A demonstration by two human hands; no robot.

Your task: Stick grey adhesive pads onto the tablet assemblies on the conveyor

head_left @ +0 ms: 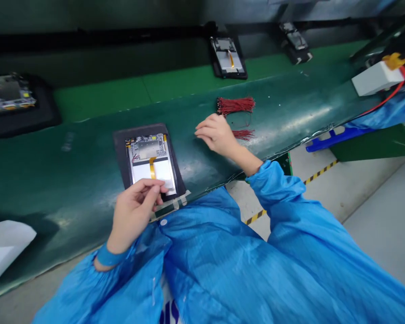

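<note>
Head view: left grip (133,213) pinching the tablet's white film (164,173), right grip (216,134) loosely open, empty, just below red wires (235,105).

bright, even overhead light fills the scene, and long pale glare streaks across the glossy green bench (290,118). shadows stay soft, with only a faint one beside the right hand (216,134). the dark rail (87,42) beyond the bench falls dim. wide-angle distortion bows the bench toward the edges of the view, and fine detail looks slightly soft throughout.
</note>
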